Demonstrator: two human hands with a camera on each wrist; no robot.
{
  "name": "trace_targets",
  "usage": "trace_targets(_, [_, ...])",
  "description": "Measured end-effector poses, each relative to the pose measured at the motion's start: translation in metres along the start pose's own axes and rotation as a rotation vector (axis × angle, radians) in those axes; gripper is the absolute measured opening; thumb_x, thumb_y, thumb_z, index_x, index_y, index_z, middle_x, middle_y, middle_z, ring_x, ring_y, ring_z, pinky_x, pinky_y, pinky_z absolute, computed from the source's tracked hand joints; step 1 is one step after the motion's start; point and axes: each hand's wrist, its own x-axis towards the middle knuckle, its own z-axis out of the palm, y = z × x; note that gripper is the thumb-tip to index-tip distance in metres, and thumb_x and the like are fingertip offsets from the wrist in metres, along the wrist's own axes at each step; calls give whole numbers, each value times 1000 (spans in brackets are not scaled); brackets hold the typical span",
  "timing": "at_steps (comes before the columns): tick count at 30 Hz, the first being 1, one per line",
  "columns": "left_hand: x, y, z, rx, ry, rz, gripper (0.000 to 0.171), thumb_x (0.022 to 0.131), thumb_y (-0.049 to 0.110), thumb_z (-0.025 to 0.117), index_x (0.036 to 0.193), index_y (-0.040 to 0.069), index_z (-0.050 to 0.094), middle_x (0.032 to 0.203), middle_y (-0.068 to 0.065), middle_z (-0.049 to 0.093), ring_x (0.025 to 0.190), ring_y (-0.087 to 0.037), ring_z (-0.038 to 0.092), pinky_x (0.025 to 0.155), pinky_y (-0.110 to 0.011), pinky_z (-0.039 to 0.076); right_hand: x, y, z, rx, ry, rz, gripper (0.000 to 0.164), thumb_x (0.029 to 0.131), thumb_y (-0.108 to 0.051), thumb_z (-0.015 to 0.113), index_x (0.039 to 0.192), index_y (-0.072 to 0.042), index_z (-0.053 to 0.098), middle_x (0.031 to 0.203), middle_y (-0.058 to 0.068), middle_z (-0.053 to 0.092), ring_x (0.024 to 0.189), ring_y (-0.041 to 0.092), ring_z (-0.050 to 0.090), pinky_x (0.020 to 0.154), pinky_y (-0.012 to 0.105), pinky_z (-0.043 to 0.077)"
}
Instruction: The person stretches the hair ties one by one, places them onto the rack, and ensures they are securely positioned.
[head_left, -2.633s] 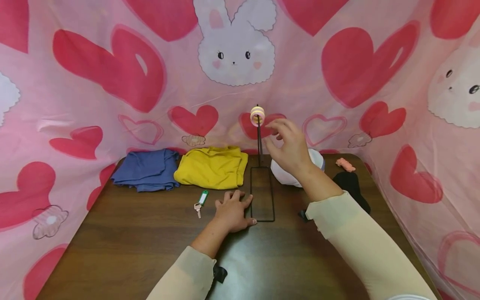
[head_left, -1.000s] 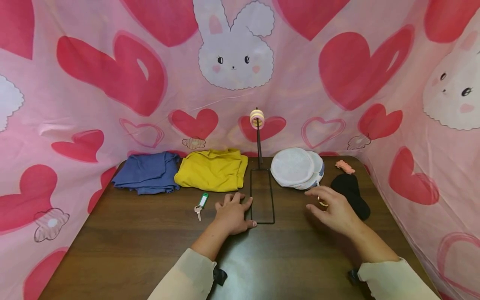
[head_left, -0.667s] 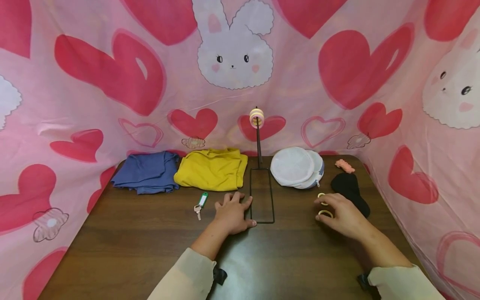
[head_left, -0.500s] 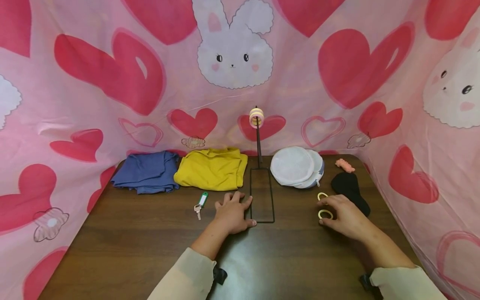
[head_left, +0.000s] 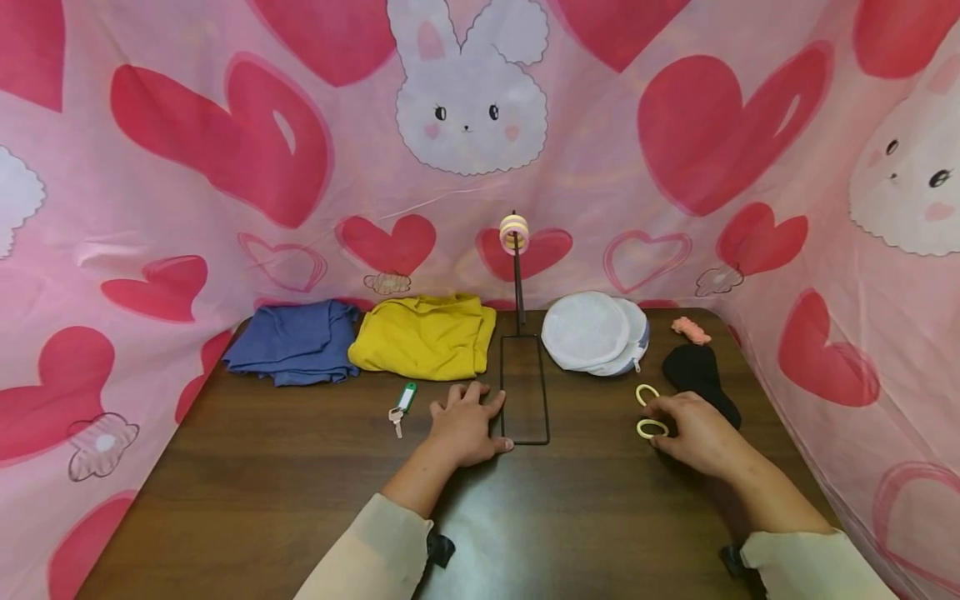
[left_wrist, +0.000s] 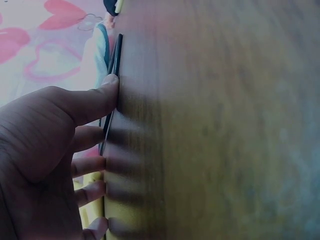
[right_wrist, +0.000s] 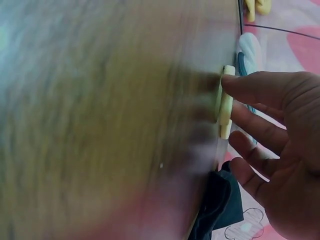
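Note:
My left hand [head_left: 467, 423] rests with spread fingers on the table, its thumb and index finger touching the left side of the black wire stand's base [head_left: 546, 392]. Several pink and yellow rings [head_left: 514, 234] hang on the stand's upright. To the right, my right hand [head_left: 699, 429] reaches down with gently bent fingers at two pale yellow rings lying on the table. Its thumb touches the nearer ring [head_left: 652, 429]. The index finger is beside the farther ring [head_left: 646, 395]. In the right wrist view the thumb lies against a yellow ring [right_wrist: 227, 100], the other fingers loosely apart.
Along the back lie folded blue cloth [head_left: 292, 342], folded yellow cloth [head_left: 423, 336], round white zipped pouches [head_left: 588, 332] and a coral bundle [head_left: 691, 331]. A black cloth item [head_left: 701, 379] is beside the right hand. A key with green tag [head_left: 401, 408] lies left.
My right hand has come down from near the rings on the upright to the yellow rings on the table, then shifted slightly right. The left hand has stayed put.

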Motion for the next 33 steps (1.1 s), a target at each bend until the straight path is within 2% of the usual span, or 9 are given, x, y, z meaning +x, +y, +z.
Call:
trace_targets(8, [1, 0, -1, 6, 2, 1, 84, 89, 65, 71, 160, 32, 42, 160, -4, 36, 141, -36, 31, 98, -65, 33, 4, -7, -1, 16, 70, -28, 29, 76, -7, 89, 102, -11, 76, 98, -1, 75, 97, 28, 65, 87, 51, 50])
trace_targets(13, [1, 1, -1, 1, -2, -1, 84, 89, 65, 71, 160, 33, 41, 161, -3, 36, 141, -36, 31, 99, -65, 32, 8, -14, -1, 24, 129, -54, 26, 77, -4, 87, 99, -13, 76, 94, -3, 74, 87, 19, 66, 80, 46, 53])
trace_targets(16, [0, 1, -1, 2, 2, 2, 83, 89, 65, 71, 160, 33, 42, 160, -3, 36, 141, -36, 31, 98, -65, 33, 11, -19, 0, 38, 137, -57, 25, 78, -3, 84, 99, -13, 76, 92, -5, 73, 81, 14, 65, 75, 42, 53])
trace_targets(22, [0, 1, -1, 4, 7, 4, 83, 89, 65, 70, 160, 33, 42, 160, -3, 36, 141, -36, 31, 98, -65, 33, 18, -29, 2, 65, 154, -67, 23, 80, -2, 80, 99, -13, 76, 93, -6, 73, 80, 12, 64, 73, 38, 53])
trace_targets(27, [1, 0, 0, 8, 6, 3, 83, 89, 66, 70, 161, 33, 41, 160, -3, 36, 142, -36, 31, 99, -66, 33, 25, -37, 3, 68, 216, -122, 24, 78, -1, 82, 99, -13, 76, 93, -5, 73, 76, 10, 62, 68, 34, 52])
trace_targets(33, [0, 0, 0, 15, 11, 1, 83, 89, 66, 70, 160, 33, 42, 160, -3, 36, 141, -36, 31, 99, -66, 33, 34, -51, 0, 104, 249, -151, 26, 78, -1, 83, 99, -15, 76, 93, -7, 74, 73, 8, 63, 66, 33, 53])
